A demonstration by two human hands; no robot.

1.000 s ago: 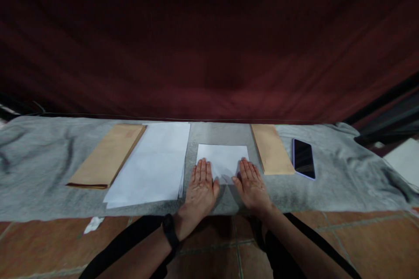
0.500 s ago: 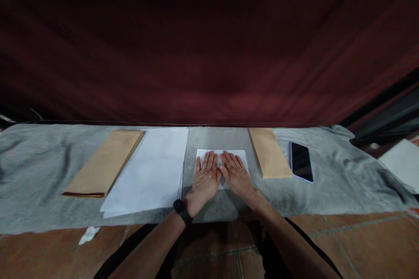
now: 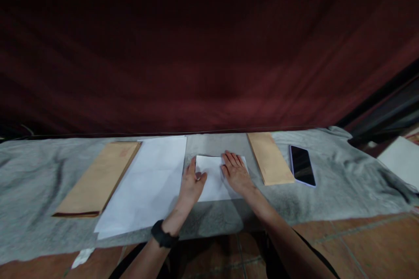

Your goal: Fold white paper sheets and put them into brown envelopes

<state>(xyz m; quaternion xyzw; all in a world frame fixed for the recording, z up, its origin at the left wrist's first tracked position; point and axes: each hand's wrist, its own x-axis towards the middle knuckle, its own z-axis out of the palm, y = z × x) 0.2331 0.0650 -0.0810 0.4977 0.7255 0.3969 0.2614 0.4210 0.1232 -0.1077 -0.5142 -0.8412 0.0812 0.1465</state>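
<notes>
A folded white sheet of paper [image 3: 212,183] lies on the grey cloth in front of me. My left hand [image 3: 192,183] is at its left edge, fingers along that side and the thumb apart from them over the paper. Whether any fingertip reaches under the edge cannot be made out. Flat on the right part of the sheet rests my right hand [image 3: 237,175], its fingers stretched forward and covering the upper right area. A dark band [image 3: 163,234] circles my left wrist.
Left of the folded sheet lie a stack of larger white paper [image 3: 144,183] and brown envelopes [image 3: 98,178]. To the right are another brown envelope [image 3: 271,161] and a phone [image 3: 303,165]. A grey cloth [image 3: 347,178] covers the surface; a dark red curtain [image 3: 209,74] hangs behind.
Both hands were flat together on the paper. My left hand has moved left to the paper's edge, uncovering its middle; my right hand stays on the right part. The sheet now reaches lower.
</notes>
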